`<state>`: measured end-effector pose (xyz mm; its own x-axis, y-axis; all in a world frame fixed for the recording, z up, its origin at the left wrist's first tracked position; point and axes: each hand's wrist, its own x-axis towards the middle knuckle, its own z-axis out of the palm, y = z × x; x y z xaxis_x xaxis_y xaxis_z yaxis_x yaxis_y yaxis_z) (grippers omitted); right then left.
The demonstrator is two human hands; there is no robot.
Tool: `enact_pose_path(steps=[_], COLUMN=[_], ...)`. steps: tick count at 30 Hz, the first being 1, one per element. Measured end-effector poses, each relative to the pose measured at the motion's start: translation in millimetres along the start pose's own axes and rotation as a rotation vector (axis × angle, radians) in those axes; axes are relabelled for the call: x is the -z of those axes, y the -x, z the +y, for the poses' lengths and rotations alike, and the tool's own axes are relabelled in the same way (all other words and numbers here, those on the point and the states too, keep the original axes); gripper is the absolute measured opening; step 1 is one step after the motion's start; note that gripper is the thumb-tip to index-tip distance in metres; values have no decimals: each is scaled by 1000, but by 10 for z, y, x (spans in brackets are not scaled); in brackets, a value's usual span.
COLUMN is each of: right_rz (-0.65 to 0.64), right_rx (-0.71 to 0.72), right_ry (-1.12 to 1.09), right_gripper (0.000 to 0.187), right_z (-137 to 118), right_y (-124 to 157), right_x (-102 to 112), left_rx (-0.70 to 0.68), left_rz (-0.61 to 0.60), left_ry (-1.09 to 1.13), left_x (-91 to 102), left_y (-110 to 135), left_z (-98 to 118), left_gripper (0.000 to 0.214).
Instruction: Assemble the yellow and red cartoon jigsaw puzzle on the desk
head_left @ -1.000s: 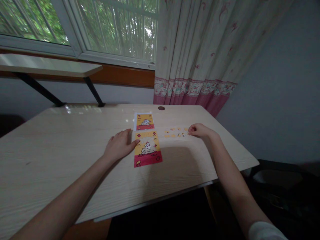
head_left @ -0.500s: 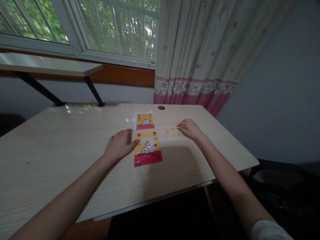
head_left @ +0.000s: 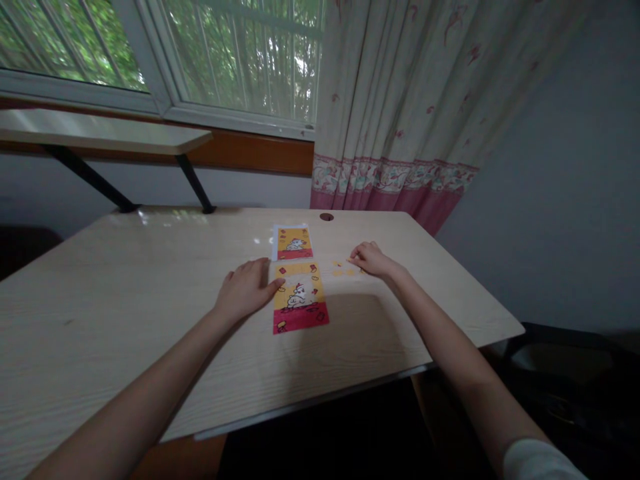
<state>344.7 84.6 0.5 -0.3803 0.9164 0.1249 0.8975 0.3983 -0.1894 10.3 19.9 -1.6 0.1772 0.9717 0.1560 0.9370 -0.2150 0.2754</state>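
Note:
A yellow and red jigsaw puzzle with a white cartoon animal lies flat on the table, with a paler patch in its upper part. My left hand rests open at its left edge, the thumb touching the board. Just beyond the puzzle is a smaller picture card of the same design on a white sheet. To the right lie several small yellow puzzle pieces. Over them my right hand has thumb and fingers pinched, with a small yellow piece showing at the fingertips.
The pale wooden table has a round cable hole near its back edge. A raised shelf on black legs stands at the back left. Behind are a window and a patterned curtain; a dark chair is at the right.
My right hand has shifted slightly left over the loose pieces, fingertips pinched. My left hand stays at the puzzle's edge. The whole view has moved a little.

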Motion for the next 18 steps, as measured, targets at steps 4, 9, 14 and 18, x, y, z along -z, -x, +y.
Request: enact_pose_path(steps=[4,9,14,18], right_rz=[43,29,69,163], right_rx=[21,23,88,110], right_ry=[-43,-150,-199,-285], right_gripper=[16,8,14,17], right_z=[28,1,-48,-172], right_y=[8,15,43,109], right_x=[-18,4,78,125], left_rx=[-3,1,-1,14], left_rz=[1,14,4,50], left_ry=[4,11,2,44], left_x=[-5,6,3,21], left_y=[3,10,13,4], left_z=[1,23,16,24], left_gripper=[68,65,65,66])
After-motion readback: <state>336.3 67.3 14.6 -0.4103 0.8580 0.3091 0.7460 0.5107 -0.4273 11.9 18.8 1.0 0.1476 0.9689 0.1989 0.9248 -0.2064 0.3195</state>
